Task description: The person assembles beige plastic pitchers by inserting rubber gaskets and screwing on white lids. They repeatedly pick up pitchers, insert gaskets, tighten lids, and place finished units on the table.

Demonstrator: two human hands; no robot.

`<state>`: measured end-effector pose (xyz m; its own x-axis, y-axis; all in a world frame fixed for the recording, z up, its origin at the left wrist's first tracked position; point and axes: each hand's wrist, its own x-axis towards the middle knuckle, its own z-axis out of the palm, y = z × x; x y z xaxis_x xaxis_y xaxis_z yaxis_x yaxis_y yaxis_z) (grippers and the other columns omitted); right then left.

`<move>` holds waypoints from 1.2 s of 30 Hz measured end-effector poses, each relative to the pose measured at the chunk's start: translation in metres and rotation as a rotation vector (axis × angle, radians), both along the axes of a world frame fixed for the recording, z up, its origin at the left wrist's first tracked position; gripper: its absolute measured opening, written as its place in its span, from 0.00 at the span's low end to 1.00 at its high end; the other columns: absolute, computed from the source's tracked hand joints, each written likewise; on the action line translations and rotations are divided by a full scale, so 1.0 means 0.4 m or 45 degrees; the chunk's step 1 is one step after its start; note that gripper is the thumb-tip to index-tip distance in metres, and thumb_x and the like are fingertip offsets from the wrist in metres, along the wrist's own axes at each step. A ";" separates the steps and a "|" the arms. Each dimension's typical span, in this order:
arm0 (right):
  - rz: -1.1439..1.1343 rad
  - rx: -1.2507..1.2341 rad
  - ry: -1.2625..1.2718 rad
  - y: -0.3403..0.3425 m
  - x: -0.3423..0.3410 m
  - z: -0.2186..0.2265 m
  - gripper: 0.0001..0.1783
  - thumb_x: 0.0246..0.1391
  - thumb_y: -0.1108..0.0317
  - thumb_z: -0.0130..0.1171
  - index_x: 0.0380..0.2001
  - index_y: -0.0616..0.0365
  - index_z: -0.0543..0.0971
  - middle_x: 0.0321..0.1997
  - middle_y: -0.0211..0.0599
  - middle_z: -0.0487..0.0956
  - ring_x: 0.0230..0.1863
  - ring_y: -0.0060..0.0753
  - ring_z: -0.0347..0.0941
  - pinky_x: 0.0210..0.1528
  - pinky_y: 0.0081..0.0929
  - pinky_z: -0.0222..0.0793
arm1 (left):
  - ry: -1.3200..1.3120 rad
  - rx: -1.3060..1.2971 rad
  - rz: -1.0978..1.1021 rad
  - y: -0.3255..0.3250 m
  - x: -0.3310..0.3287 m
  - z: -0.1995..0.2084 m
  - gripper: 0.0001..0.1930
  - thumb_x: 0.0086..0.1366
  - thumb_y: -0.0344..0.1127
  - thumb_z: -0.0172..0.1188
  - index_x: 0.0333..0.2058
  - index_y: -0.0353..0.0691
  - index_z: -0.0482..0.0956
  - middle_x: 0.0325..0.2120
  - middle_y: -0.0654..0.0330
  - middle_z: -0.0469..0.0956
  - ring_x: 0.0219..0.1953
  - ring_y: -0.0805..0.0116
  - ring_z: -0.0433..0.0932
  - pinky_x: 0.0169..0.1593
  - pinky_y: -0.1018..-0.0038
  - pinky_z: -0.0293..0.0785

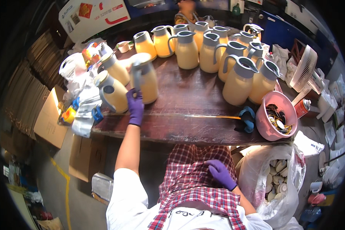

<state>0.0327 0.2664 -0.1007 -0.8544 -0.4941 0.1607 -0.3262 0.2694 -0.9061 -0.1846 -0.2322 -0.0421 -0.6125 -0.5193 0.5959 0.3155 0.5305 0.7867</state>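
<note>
My left hand, in a purple glove, is closed on the grey handle of a cream-yellow insulated jug at the left of the table. That jug stands upright, its top blurred. Just left of it, two similar jugs, a nearer one and a farther one, lean to the left. My right hand, also gloved in purple, holds nothing and hovers or rests over my checked apron with its fingers loosely stretched; contact is unclear. Several open-topped jugs stand upright along the table's back and right.
The dark red table bears a pink basin of small parts, a blue cloth, tape rolls and plastic bags. Below right, a clear bag holds pale round lids. A fan stands right; a person is opposite.
</note>
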 end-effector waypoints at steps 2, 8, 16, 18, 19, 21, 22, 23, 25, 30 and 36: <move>-0.108 -0.010 -0.143 0.015 0.022 -0.039 0.15 0.63 0.68 0.53 0.49 0.58 0.81 0.49 0.44 0.81 0.51 0.46 0.78 0.57 0.37 0.72 | 0.029 0.409 -0.207 0.003 -0.064 0.019 0.10 0.71 0.33 0.61 0.46 0.36 0.74 0.42 0.61 0.71 0.36 0.72 0.72 0.43 0.75 0.72; -0.175 -0.090 -0.190 0.042 0.006 -0.090 0.14 0.62 0.69 0.54 0.49 0.58 0.82 0.50 0.44 0.82 0.52 0.44 0.79 0.56 0.36 0.73 | 0.237 -0.612 0.636 0.258 -0.064 0.132 0.31 0.62 0.35 0.67 0.62 0.37 0.68 0.59 0.45 0.67 0.62 0.47 0.64 0.67 0.54 0.59; -0.160 -0.180 -0.523 0.044 -0.041 -0.028 0.15 0.63 0.69 0.55 0.51 0.58 0.82 0.51 0.41 0.83 0.51 0.40 0.80 0.56 0.32 0.73 | 0.144 -0.874 0.199 0.179 -0.887 0.100 0.37 0.61 0.38 0.61 0.65 0.25 0.61 0.63 0.30 0.62 0.67 0.39 0.61 0.69 0.52 0.58; -0.131 -0.298 -0.582 0.052 -0.037 -0.033 0.16 0.66 0.67 0.54 0.53 0.56 0.81 0.54 0.41 0.82 0.54 0.40 0.78 0.58 0.31 0.72 | -0.011 -0.741 0.089 0.011 -1.026 0.123 0.27 0.63 0.33 0.60 0.59 0.30 0.66 0.48 0.44 0.69 0.49 0.53 0.68 0.52 0.61 0.67; -0.097 -0.283 -0.570 0.058 -0.044 -0.021 0.16 0.67 0.65 0.53 0.54 0.55 0.81 0.55 0.41 0.82 0.55 0.41 0.78 0.58 0.32 0.71 | -0.075 -0.657 -0.030 -0.095 -1.053 0.161 0.22 0.65 0.31 0.60 0.56 0.32 0.69 0.41 0.51 0.72 0.40 0.60 0.72 0.43 0.66 0.72; -0.134 -0.227 -0.589 0.071 -0.060 -0.021 0.18 0.68 0.62 0.51 0.55 0.54 0.80 0.55 0.41 0.81 0.56 0.41 0.77 0.60 0.34 0.70 | -0.185 -0.444 -0.232 -0.002 -1.099 0.145 0.18 0.65 0.30 0.62 0.52 0.34 0.72 0.35 0.56 0.76 0.32 0.67 0.76 0.36 0.70 0.75; -0.223 -0.173 -0.642 0.078 -0.061 -0.023 0.18 0.69 0.60 0.50 0.56 0.53 0.79 0.56 0.41 0.81 0.56 0.42 0.76 0.60 0.35 0.70 | -0.341 -0.258 -0.311 0.215 -1.083 0.081 0.20 0.64 0.33 0.65 0.52 0.34 0.72 0.37 0.55 0.77 0.34 0.68 0.77 0.38 0.70 0.74; -0.179 -0.164 -0.677 0.080 -0.071 -0.004 0.19 0.69 0.59 0.49 0.56 0.53 0.80 0.56 0.41 0.80 0.57 0.42 0.76 0.61 0.36 0.69 | -0.289 -0.235 -0.405 0.223 -1.010 0.079 0.19 0.64 0.33 0.65 0.51 0.35 0.72 0.36 0.57 0.76 0.32 0.70 0.75 0.37 0.73 0.73; -0.066 -0.263 -0.504 0.102 -0.089 0.058 0.17 0.67 0.63 0.53 0.55 0.55 0.80 0.56 0.40 0.80 0.57 0.41 0.75 0.62 0.36 0.68 | -0.340 -0.260 -0.561 0.225 -0.825 0.100 0.16 0.65 0.32 0.65 0.48 0.36 0.72 0.33 0.61 0.74 0.30 0.75 0.73 0.35 0.76 0.71; -0.306 -0.118 0.324 0.346 -0.252 0.428 0.15 0.60 0.66 0.57 0.49 0.58 0.81 0.51 0.42 0.82 0.49 0.42 0.78 0.53 0.36 0.72 | -0.462 -0.111 -0.727 0.358 -0.284 0.228 0.10 0.68 0.33 0.64 0.42 0.40 0.71 0.31 0.67 0.71 0.30 0.79 0.68 0.34 0.79 0.68; -0.987 1.354 0.485 0.611 -0.536 0.414 0.21 0.55 0.50 0.57 0.42 0.54 0.84 0.45 0.45 0.83 0.44 0.48 0.81 0.48 0.43 0.75 | -0.486 -0.024 -0.703 0.531 0.136 0.287 0.11 0.67 0.30 0.65 0.42 0.39 0.70 0.34 0.66 0.72 0.36 0.78 0.71 0.42 0.78 0.70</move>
